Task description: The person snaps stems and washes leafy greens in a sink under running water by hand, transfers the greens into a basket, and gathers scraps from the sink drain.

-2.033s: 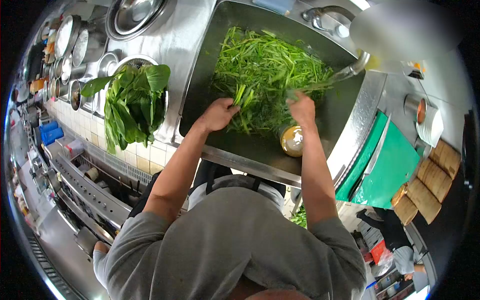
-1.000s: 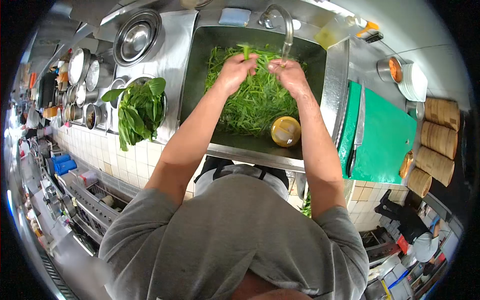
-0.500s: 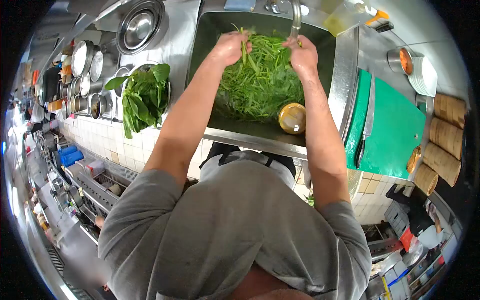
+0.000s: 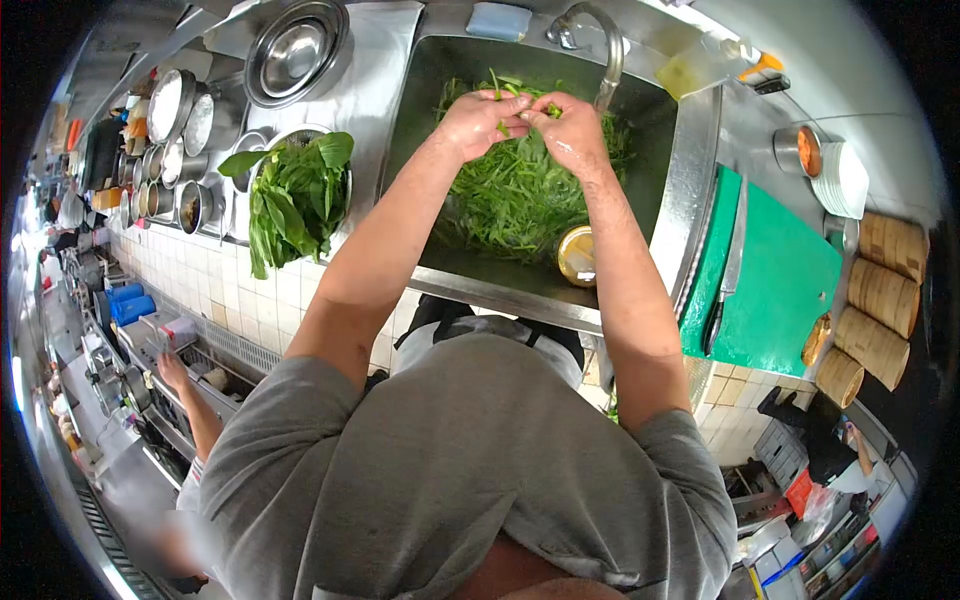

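Cut leafy greens (image 4: 520,200) float in water in the deep metal sink (image 4: 650,180). Over them, my left hand (image 4: 482,126) is closed on a few green stems that poke out above and below its fingers. My right hand (image 4: 568,136) meets it at the fingertips, pinching a bit of green stem. A round container with a yellowish rim (image 4: 577,256) sits in the sink at the near right, partly behind my right forearm. The curved faucet (image 4: 612,60) rises just beyond my right hand.
Left of the sink, whole leafy greens (image 4: 290,200) fill a colander, with metal bowls (image 4: 292,58) behind. On the right, a knife (image 4: 735,250) lies on a green cutting board (image 4: 775,280), near bamboo steamers (image 4: 880,290). Another person's arm (image 4: 195,400) shows at lower left.
My hands have come together over the greens, the right moving left and the left slightly right and down. Another person's arm has come into view at lower left.
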`<state>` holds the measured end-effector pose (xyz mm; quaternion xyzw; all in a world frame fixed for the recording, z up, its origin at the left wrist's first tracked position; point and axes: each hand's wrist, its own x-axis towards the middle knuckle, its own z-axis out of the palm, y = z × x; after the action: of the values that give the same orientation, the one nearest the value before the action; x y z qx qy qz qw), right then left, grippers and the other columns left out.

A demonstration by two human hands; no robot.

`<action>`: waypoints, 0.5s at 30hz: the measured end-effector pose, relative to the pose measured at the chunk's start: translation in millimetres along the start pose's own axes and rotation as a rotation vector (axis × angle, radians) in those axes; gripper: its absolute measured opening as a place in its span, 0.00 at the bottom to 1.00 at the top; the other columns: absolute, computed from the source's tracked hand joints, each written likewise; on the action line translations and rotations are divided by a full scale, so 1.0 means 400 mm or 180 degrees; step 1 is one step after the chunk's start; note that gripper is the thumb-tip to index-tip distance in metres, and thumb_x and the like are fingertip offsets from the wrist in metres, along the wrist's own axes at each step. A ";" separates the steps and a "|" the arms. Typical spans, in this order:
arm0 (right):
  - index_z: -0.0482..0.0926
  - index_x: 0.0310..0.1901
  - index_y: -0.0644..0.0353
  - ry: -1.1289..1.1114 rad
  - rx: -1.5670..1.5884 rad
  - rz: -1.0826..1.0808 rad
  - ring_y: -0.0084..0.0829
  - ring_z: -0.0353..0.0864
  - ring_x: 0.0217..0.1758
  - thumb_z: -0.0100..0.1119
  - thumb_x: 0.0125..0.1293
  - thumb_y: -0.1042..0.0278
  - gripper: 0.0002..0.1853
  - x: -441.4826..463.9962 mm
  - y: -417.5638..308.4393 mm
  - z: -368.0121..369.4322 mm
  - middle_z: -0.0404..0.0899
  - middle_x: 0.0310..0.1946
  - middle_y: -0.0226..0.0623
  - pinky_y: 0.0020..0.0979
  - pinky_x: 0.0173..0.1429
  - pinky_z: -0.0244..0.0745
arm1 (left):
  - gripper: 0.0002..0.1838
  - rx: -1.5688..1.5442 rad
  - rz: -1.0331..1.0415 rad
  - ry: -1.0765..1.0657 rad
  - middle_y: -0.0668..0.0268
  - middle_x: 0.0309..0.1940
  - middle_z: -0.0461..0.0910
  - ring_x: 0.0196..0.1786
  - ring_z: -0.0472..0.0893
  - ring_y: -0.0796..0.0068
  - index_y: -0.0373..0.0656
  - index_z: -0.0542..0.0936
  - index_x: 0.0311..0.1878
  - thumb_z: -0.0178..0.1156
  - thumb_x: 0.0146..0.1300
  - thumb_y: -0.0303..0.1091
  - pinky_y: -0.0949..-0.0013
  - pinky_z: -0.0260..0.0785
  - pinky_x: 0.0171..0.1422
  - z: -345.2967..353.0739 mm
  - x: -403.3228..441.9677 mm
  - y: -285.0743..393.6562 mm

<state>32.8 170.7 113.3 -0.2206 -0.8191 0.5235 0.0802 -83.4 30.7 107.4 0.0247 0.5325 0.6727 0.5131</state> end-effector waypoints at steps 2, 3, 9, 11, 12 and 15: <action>0.87 0.41 0.59 0.0420 -0.0353 -0.0041 0.35 0.85 0.34 0.68 0.63 0.60 0.12 -0.023 -0.021 -0.019 0.87 0.33 0.44 0.34 0.45 0.78 | 0.16 0.0399 0.0157 -0.0136 0.61 0.46 0.83 0.47 0.83 0.70 0.36 0.80 0.54 0.64 0.70 0.36 0.63 0.77 0.56 0.039 -0.001 -0.005; 0.87 0.42 0.59 0.0583 -0.0451 -0.0040 0.40 0.86 0.37 0.67 0.63 0.60 0.12 -0.030 -0.016 -0.034 0.87 0.35 0.47 0.37 0.46 0.79 | 0.17 0.0817 0.0272 -0.0132 0.60 0.47 0.83 0.46 0.84 0.70 0.35 0.79 0.55 0.65 0.69 0.36 0.66 0.79 0.51 0.047 0.027 -0.017; 0.85 0.43 0.61 0.0807 -0.1537 0.0059 0.43 0.86 0.44 0.61 0.66 0.68 0.08 -0.064 0.031 -0.148 0.86 0.39 0.48 0.39 0.51 0.77 | 0.14 0.4406 0.1287 -0.0424 0.58 0.37 0.86 0.41 0.85 0.72 0.35 0.84 0.45 0.66 0.67 0.38 0.65 0.78 0.41 0.235 0.082 0.066; 0.84 0.41 0.60 0.1141 -0.0542 0.0269 0.40 0.86 0.44 0.60 0.67 0.69 0.07 -0.075 0.103 -0.183 0.87 0.39 0.46 0.38 0.51 0.77 | 0.14 0.3057 0.0984 -0.0546 0.58 0.35 0.86 0.40 0.85 0.71 0.37 0.85 0.43 0.66 0.66 0.39 0.62 0.78 0.42 0.242 0.152 0.032; 0.84 0.40 0.60 0.1440 0.0465 0.0450 0.37 0.86 0.45 0.59 0.67 0.71 0.06 -0.079 0.129 -0.194 0.87 0.39 0.44 0.36 0.51 0.76 | 0.13 0.1710 0.0660 -0.0611 0.59 0.33 0.86 0.39 0.85 0.70 0.38 0.86 0.40 0.67 0.65 0.41 0.60 0.77 0.43 0.242 0.175 0.018; 0.81 0.40 0.60 0.1636 -0.0041 0.0259 0.30 0.83 0.41 0.56 0.72 0.70 0.06 -0.128 0.127 -0.216 0.86 0.35 0.37 0.33 0.51 0.74 | 0.18 0.5195 0.1572 0.0729 0.53 0.53 0.82 0.53 0.82 0.55 0.36 0.82 0.51 0.64 0.64 0.39 0.54 0.74 0.61 0.203 0.226 -0.071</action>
<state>123.7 236.8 111.0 -0.3797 -0.7655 0.4478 0.2632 -60.1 148.9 75.1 0.4330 0.8775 0.1699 0.1168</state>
